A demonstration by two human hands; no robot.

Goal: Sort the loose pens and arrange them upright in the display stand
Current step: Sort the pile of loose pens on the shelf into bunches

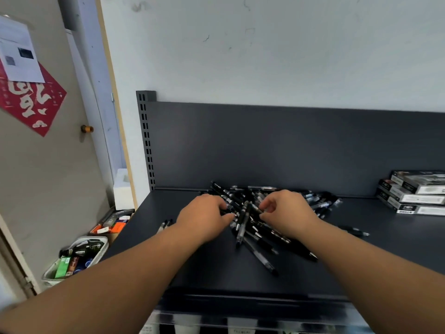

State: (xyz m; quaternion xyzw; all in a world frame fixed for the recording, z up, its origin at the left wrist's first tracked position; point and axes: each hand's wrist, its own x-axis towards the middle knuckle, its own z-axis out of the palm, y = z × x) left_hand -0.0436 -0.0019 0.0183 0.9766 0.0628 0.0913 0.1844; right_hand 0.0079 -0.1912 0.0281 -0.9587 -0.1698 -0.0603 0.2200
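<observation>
Head view, looking down on a dark shelf. At its middle lies the pile of pens, black and jumbled, none yet sorted. The left hand comes in from the pile's left, fingers bent down into it; whether they grasp anything cannot be told. The right hand, on the pile's right, pinches one pen between thumb and forefinger, likely to pull it free. No display stand shows. A stack of boxes sits far right of the pile.
</observation>
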